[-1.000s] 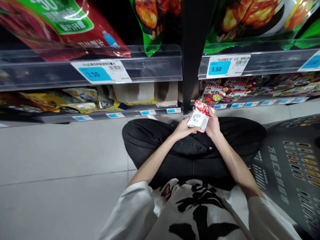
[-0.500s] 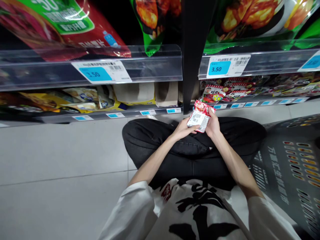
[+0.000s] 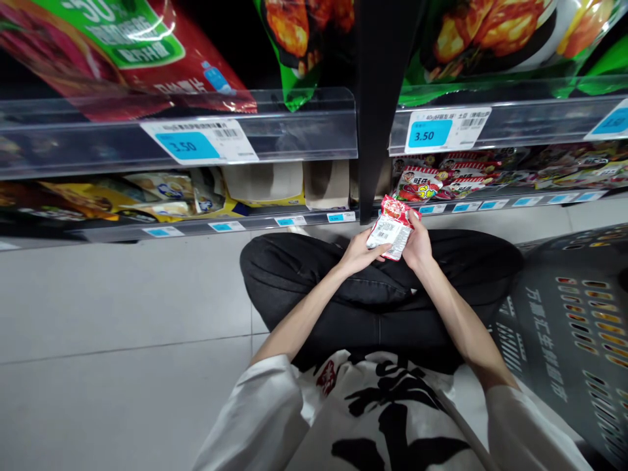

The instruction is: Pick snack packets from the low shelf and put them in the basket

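A small red and white candy packet (image 3: 390, 232) is held over my crossed legs, its printed white back with a barcode turned up toward me. My left hand (image 3: 362, 254) grips its lower left side, thumb lying across the front. At its right edge my right hand (image 3: 418, 243) pinches the packet, thumb near the top corner. The fingers beneath the packet are hidden. Just beyond it, similar red-striped packets (image 3: 419, 183) lie on the bottom shelf.
A grey shopping basket (image 3: 554, 327) stands at my right. Above the bottom shelf juts a clear shelf edge (image 3: 304, 134) with price tags and large snack bags (image 3: 147, 59). A black upright post (image 3: 380, 78) divides the shelving. Yellow cartons (image 3: 265, 190) sit at lower left.
The packet tilts very slightly in my hands. Both hands keep their grip and place; nothing else has moved.
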Available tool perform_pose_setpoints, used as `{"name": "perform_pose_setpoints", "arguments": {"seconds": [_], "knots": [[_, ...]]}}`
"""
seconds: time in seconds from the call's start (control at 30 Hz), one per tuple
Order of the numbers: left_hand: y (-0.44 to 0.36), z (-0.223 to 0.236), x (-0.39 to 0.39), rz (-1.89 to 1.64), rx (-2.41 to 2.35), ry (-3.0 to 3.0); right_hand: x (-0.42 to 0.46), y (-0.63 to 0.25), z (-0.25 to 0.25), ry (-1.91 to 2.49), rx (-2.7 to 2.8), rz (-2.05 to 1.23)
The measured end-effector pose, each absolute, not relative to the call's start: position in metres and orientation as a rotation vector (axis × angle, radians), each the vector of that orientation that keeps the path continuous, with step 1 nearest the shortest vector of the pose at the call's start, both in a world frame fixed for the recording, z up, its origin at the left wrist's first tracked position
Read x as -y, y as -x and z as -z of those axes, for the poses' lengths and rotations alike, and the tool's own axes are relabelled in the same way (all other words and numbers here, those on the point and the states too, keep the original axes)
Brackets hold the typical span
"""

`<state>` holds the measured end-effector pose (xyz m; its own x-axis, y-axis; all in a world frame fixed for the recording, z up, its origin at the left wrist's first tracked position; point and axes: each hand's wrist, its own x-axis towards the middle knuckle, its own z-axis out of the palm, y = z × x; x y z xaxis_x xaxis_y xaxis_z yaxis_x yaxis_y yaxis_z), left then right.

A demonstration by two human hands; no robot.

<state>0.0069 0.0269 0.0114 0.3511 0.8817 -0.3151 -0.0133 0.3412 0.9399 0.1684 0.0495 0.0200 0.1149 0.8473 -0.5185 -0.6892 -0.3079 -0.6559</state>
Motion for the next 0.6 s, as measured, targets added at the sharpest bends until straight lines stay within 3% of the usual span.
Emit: {"name": "perform_pose_setpoints", "arguments": {"seconds": [0.6], "knots": [[-0.006,-0.02,-0.029,-0.798,-1.019,-1.02,-0.047,-0.173,-0.046,1.017,0.264,-1.653]]}}
